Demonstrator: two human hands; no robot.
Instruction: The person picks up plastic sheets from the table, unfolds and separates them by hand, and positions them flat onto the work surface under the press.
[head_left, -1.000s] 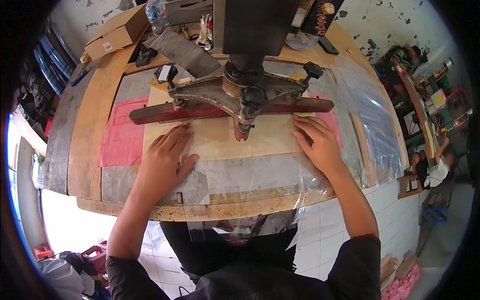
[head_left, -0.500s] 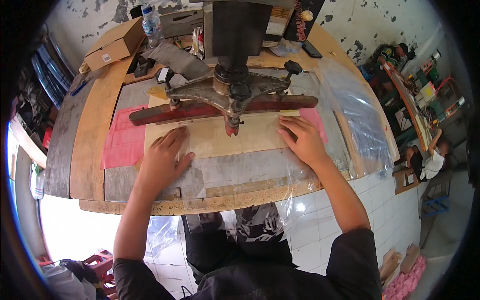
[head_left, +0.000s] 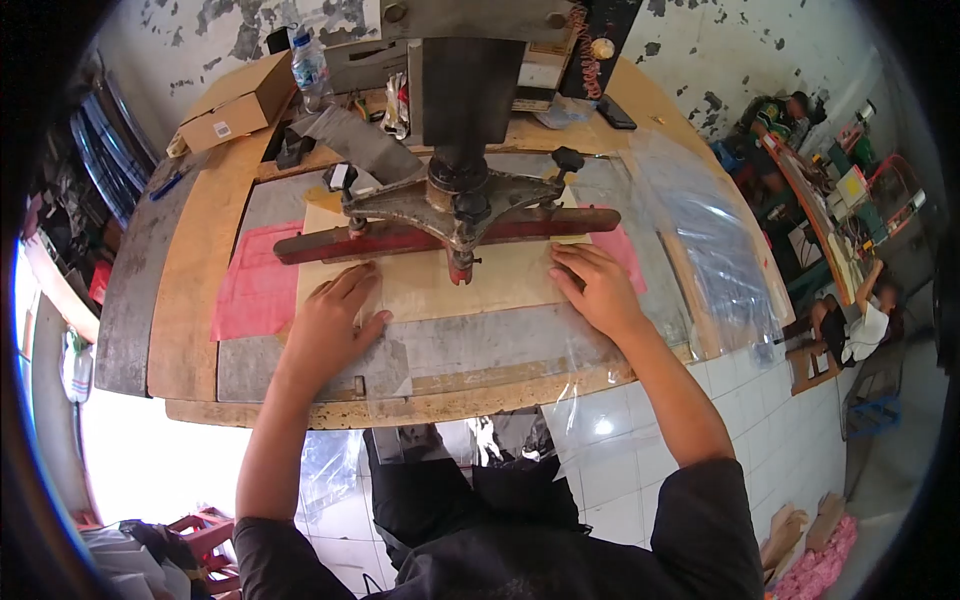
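Note:
Palm down, my left hand (head_left: 335,315) rests with fingers extended and thumb apart on a clear plastic sheet (head_left: 480,370), over the left part of a cream sheet (head_left: 430,285). My right hand (head_left: 597,290) lies likewise at the right part, its fingertips near the metal bar. The long bar (head_left: 400,240), with red on its side, hangs from a dark metal press (head_left: 470,95) across the cream sheet. Whether it touches the sheet I cannot tell. Pink pieces (head_left: 255,280) show at both ends. The plastic hangs over the front edge of the table.
A cardboard box (head_left: 235,105), a water bottle (head_left: 310,70) and a phone (head_left: 615,113) are at the back of the wooden table (head_left: 185,300). More clear plastic (head_left: 710,240) lies at the right. Two people (head_left: 775,125) are beyond it, near another bench.
The view has shifted, so the press and bar appear further left than a second ago. Both hands keep nearly the same place on the plastic.

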